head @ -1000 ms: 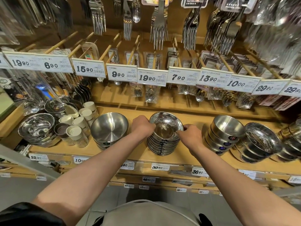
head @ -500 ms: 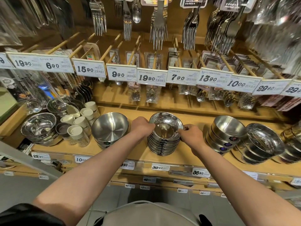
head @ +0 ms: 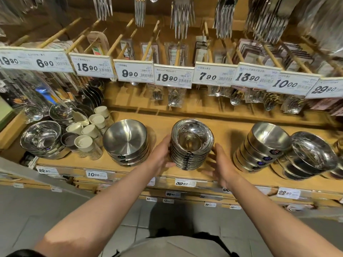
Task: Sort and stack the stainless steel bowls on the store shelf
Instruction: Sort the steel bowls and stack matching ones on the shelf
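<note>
From the head camera, a stack of shallow stainless steel bowls [head: 191,145] stands near the front edge of the wooden shelf [head: 228,134], roughly in the middle of the view. The left hand [head: 160,156] lies flat against the stack's left side, palm turned toward the bowls, touching the lower rims; its fingers [head: 168,165] are stretched out and loose, not wrapped around anything. The right hand [head: 221,164] sits just beside the stack's right side, also spread with fingers released; whether it touches the bowls I cannot tell.

To the left of the stack, a short pile of wide matte bowls [head: 126,141] rests on the same shelf, and farther left a shiny bowl pile [head: 41,138] sits next to a cluster of white-lidded jars [head: 87,132]. To the right stand a tilted stack of deep bowls [head: 263,145] and, touching it or nearly so, a leaning pile of glossy bowls [head: 311,154]. Price tags [head: 173,77] hang in a row above, with packaged spoons [head: 174,98] behind them and forks [head: 182,14] dangling at the top.
</note>
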Tool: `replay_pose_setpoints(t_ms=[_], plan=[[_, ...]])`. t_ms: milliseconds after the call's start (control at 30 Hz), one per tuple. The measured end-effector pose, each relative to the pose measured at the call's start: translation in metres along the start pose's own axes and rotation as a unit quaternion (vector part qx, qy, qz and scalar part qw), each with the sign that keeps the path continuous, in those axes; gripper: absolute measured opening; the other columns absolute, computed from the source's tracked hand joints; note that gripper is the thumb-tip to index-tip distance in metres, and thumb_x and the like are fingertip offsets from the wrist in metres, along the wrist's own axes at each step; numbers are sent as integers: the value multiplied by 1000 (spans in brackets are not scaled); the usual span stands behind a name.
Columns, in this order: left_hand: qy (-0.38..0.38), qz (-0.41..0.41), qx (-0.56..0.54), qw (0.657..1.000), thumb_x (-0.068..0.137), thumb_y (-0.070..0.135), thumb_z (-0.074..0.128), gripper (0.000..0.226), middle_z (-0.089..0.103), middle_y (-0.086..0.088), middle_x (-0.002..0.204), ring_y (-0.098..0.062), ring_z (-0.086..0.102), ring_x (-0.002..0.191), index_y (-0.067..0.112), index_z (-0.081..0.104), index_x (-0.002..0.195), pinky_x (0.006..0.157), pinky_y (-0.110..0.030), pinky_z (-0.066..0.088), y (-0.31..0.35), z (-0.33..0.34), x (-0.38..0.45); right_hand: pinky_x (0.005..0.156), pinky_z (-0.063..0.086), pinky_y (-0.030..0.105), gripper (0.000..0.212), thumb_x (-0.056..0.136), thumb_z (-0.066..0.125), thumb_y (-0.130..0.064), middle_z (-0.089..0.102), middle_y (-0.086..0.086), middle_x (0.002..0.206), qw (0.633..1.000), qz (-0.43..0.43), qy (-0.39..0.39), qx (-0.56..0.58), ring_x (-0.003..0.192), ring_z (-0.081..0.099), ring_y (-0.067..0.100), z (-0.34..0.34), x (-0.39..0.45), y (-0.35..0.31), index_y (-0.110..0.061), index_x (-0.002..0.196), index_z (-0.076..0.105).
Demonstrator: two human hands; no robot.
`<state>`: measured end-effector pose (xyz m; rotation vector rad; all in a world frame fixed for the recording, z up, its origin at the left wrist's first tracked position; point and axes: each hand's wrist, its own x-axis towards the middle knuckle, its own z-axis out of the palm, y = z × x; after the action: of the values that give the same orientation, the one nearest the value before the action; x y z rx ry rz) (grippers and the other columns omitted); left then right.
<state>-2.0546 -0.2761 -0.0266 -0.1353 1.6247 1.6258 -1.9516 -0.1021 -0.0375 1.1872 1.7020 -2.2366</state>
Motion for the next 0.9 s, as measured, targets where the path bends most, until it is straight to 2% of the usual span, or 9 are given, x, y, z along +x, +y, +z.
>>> replay_pose_setpoints(t_ms=[67,100,200,300,500,600,667,767,900], plan=[[-12,9,-21,1000,102,61,36,38,75,20,88,-4,69,91,38,65,107,85,-40,61,-3,2,2,96,57,49,49,104,32,-59,55,8,142,1000,-13,-14,24,126,54,25,6,1,3,-29,138,52],[-21,14,-27,999,102,61,37,36,75,21,90,-3,69,94,39,65,107,82,-38,63,-4,2,2,93,58,45,44,103,34,-58,59,5,134,999,-18,-16,31,124,56,23,8,2,2,-31,131,55],[-32,27,-35,998,103,57,38,33,70,13,113,-13,65,111,46,68,103,73,-34,62,-7,4,3,82,60,38,31,103,36,-56,64,-2,117,999,-23,-7,30,105,63,15,7,8,-4,-38,113,60],[-37,46,-27,998,100,61,39,32,69,15,118,-19,61,121,54,70,99,85,-41,58,-10,7,4,81,60,38,33,103,36,-57,64,-1,118,999,-30,-5,19,105,63,15,4,13,-7,-38,115,60],[-34,45,-26,998,99,65,40,34,69,15,122,-18,59,125,55,72,101,87,-38,57,-10,9,-5,87,60,43,39,103,36,-58,61,2,127,999,-27,-3,21,116,59,19,1,12,-4,-35,124,59],[-1,30,-15,999,97,63,45,37,70,7,121,-22,64,119,39,71,109,99,-47,53,-16,-1,-11,93,58,47,41,105,34,-53,60,8,129,1000,-7,6,21,114,63,25,-5,7,6,-25,126,57],[28,24,5,999,102,55,44,38,71,-3,119,-28,67,114,28,69,112,101,-47,55,-27,-14,-20,85,60,43,36,107,34,-48,61,9,125,1000,15,14,13,107,66,25,-10,-2,19,-23,114,59],[76,18,39,996,104,48,45,40,73,-13,115,-26,73,102,17,67,118,92,-43,60,-56,-35,-43,76,60,37,31,107,38,-41,65,7,123,999,36,4,-29,111,66,25,-21,-16,45,-22,116,62],[158,-1,-2,987,105,38,46,32,78,-2,102,-9,75,81,19,72,111,73,-31,60,-91,-64,-78,74,60,34,35,105,45,-43,72,3,112,994,50,-39,-88,99,71,17,-18,-27,60,-21,124,65]])
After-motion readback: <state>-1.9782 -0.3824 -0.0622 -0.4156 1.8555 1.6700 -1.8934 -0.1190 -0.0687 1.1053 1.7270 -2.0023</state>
